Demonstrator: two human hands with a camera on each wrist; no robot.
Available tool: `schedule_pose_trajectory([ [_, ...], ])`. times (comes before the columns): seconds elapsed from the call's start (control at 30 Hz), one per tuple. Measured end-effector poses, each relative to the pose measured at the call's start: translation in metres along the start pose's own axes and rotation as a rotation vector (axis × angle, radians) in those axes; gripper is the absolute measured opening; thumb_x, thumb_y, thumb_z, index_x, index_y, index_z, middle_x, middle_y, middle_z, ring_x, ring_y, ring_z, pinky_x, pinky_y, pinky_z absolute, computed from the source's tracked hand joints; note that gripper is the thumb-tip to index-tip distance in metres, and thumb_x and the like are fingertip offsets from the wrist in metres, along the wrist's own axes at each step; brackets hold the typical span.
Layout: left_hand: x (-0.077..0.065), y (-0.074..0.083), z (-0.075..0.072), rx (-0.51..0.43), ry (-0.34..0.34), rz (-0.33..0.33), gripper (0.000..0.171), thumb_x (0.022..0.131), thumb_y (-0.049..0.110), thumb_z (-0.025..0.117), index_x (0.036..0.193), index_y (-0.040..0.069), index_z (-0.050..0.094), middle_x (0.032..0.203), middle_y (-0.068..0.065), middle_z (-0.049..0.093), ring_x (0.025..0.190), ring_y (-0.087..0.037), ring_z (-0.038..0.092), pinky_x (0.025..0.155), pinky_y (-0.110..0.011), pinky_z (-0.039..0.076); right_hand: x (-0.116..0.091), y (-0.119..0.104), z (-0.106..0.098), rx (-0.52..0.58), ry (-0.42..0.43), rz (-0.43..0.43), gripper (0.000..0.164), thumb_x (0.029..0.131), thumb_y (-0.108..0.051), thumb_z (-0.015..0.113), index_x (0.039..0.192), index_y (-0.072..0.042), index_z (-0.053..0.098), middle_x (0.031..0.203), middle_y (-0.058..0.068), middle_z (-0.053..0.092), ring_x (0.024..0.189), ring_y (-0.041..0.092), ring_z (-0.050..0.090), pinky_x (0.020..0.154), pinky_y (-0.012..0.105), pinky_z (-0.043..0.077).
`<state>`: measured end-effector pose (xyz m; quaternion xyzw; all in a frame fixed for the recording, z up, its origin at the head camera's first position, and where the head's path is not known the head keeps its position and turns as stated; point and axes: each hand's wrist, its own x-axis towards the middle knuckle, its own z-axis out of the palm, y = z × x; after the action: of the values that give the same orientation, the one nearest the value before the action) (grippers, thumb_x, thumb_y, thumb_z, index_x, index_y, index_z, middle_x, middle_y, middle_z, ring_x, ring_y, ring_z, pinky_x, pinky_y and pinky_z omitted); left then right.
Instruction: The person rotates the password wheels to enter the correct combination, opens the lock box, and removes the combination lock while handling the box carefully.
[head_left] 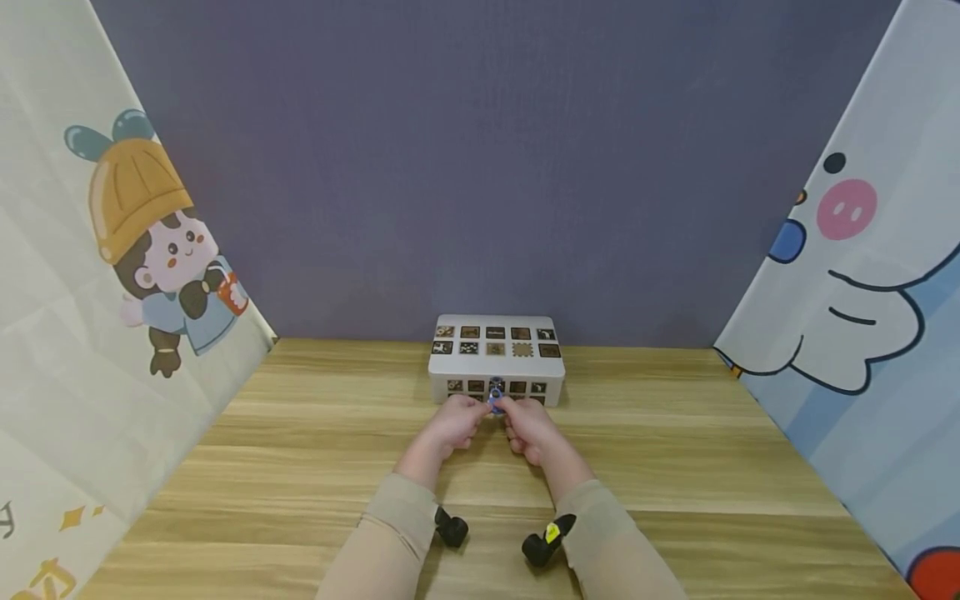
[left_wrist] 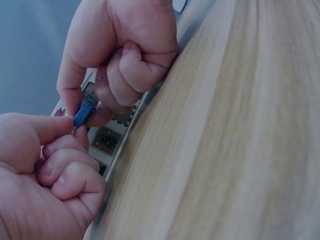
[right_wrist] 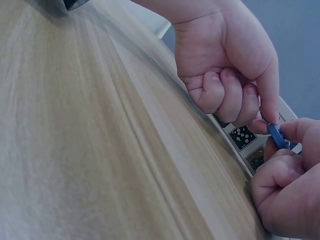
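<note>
Both hands meet at a small blue ring-shaped thing (head_left: 496, 395) in front of a white box (head_left: 497, 367). My left hand (head_left: 454, 421) pinches its left side between thumb and forefinger, the other fingers curled into the palm. From the opposite side my right hand (head_left: 533, 429) pinches the same blue piece. In the left wrist view, the blue piece (left_wrist: 84, 114) shows edge-on between the fingertips. The right wrist view has it (right_wrist: 278, 137) partly covered by thumbs and fingers. Small dark and brown picture squares decorate the box lid and front, and the hands hide part of that front.
The box stands at the back of a wood-grain table (head_left: 330, 467), close to a dark blue-grey wall (head_left: 495, 167). Printed cartoon sheets hang at the left (head_left: 60, 275) and right (head_left: 885, 275). Black wrist cameras (head_left: 452, 529) are strapped to the forearms.
</note>
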<state>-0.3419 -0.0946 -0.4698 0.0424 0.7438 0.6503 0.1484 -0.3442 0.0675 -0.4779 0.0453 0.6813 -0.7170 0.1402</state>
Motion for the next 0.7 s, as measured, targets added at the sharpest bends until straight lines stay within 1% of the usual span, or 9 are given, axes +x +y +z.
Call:
schedule_pose_trajectory([
  [0.27, 0.0017, -0.0004, -0.0005, 0.000, 0.004, 0.000, 0.032, 0.103, 0.021, 0.058, 0.108, -0.010, 0.064, 0.057, 0.008, 0.036, 0.046, -0.005, 0.030, 0.042, -0.018, 0.028, 0.0003, -0.0016, -0.0019, 0.033, -0.016, 0.005, 0.024, 0.094, -0.024, 0.066, 0.099, -0.001, 0.062, 0.056, -0.007, 0.036, 0.044, 0.005, 0.028, 0.037, 0.019, 0.026],
  [0.5, 0.0018, -0.0005, -0.0004, 0.003, 0.008, -0.007, 0.032, 0.103, 0.021, 0.059, 0.108, -0.010, 0.064, 0.059, 0.008, 0.037, 0.047, -0.005, 0.030, 0.042, -0.018, 0.028, -0.0018, -0.0034, -0.0058, 0.092, -0.033, 0.024, 0.025, 0.097, -0.028, 0.066, 0.098, -0.004, 0.059, 0.061, -0.007, 0.037, 0.045, 0.004, 0.028, 0.038, 0.018, 0.024],
  [0.7, 0.0021, -0.0008, 0.0003, 0.004, 0.009, -0.005, 0.031, 0.103, 0.020, 0.059, 0.108, -0.010, 0.064, 0.059, 0.008, 0.037, 0.048, -0.005, 0.031, 0.042, -0.018, 0.028, -0.0030, -0.0034, -0.0102, 0.126, -0.034, 0.021, 0.025, 0.097, -0.031, 0.067, 0.090, -0.008, 0.060, 0.061, -0.008, 0.037, 0.045, 0.003, 0.027, 0.039, 0.018, 0.022],
])
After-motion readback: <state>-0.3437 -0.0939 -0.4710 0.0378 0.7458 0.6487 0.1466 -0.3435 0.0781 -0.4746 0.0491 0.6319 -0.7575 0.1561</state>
